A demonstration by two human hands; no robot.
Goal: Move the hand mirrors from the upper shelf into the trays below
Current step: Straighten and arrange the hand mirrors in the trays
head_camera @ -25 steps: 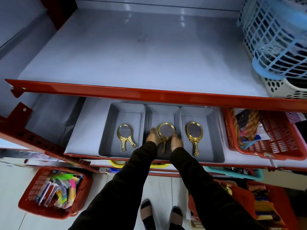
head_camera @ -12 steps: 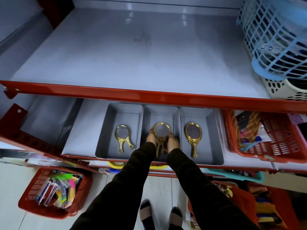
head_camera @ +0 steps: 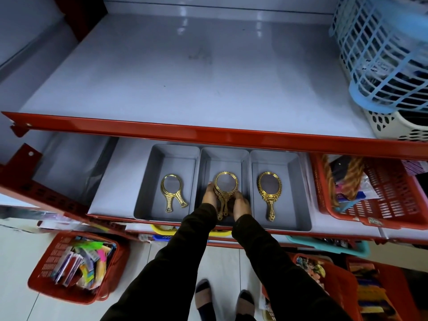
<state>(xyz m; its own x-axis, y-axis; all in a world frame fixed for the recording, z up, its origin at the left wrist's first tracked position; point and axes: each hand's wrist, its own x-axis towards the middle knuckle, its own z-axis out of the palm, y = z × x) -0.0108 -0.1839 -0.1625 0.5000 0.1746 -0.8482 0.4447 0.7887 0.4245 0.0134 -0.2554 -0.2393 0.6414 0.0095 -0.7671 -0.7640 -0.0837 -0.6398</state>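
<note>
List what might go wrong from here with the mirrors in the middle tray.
1. Both hands, left hand and right hand, pinch a stack of gold mirrors in the middle tray; letting go unevenly may topple it.
2. Glass faces lie upward, so sliding handles could scratch them.

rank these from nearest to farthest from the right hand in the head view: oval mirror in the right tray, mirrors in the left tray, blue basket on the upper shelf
1. Oval mirror, in the tray just right of the right hand.
2. Left-tray mirrors, past the left hand.
3. Blue basket, far up on the upper shelf's right end.
</note>
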